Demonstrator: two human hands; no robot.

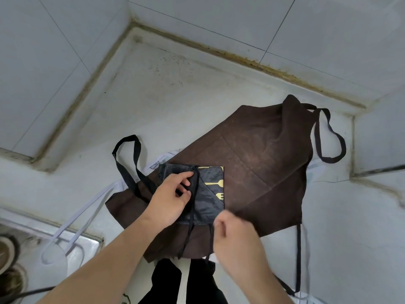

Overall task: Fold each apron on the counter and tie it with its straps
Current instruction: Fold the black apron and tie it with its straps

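Right hand (pixel 235 233) fingers pinch strap (pixel 210 238); folded apron (pixel 208 189) under left hand (pixel 173 198).

Counter (pixel 171 93) w/ brown apron (pixel 263 154) (spread).

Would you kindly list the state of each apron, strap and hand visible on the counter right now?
Black apron: folded into a small rectangle, lying on the brown apron.
Black strap: wrapped over the folded black apron, not yet tied.
Brown apron: spread flat, unfolded.
White apron: underneath, mostly hidden, straps trailing left.
Left hand: fingers pinching the black strap on the bundle.
Right hand: closed, apparently pulling a strap end; blurred.
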